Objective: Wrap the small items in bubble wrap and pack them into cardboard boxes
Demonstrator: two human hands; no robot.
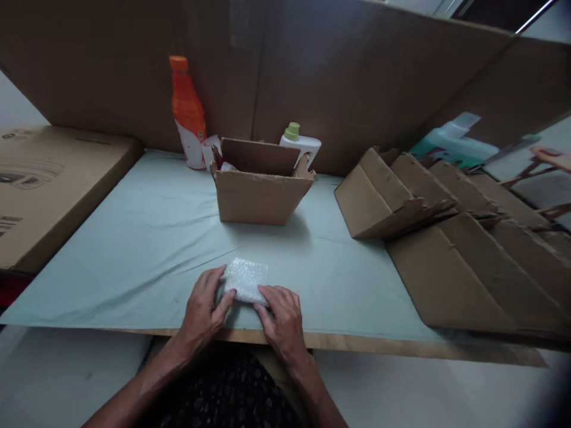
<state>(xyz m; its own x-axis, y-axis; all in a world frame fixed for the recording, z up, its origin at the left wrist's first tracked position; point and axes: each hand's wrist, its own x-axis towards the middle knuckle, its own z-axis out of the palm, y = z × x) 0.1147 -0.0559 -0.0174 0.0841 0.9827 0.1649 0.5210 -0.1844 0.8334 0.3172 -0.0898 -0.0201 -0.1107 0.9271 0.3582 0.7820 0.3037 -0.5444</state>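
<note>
A small white bubble-wrapped packet [246,277] lies on the pale green table cover [147,238] near the front edge. My left hand [204,306] grips its left side with the fingers curled onto it. My right hand [280,318] presses on its near right corner. Behind the packet stands an open brown cardboard box [261,190] with its flaps up; something white shows inside it at the left.
An orange bottle [188,113] and a white bottle with a green cap [300,142] stand behind the box against a cardboard wall. Flattened cardboard boxes [446,238] are stacked at the right. A large flat carton [49,184] lies at the left.
</note>
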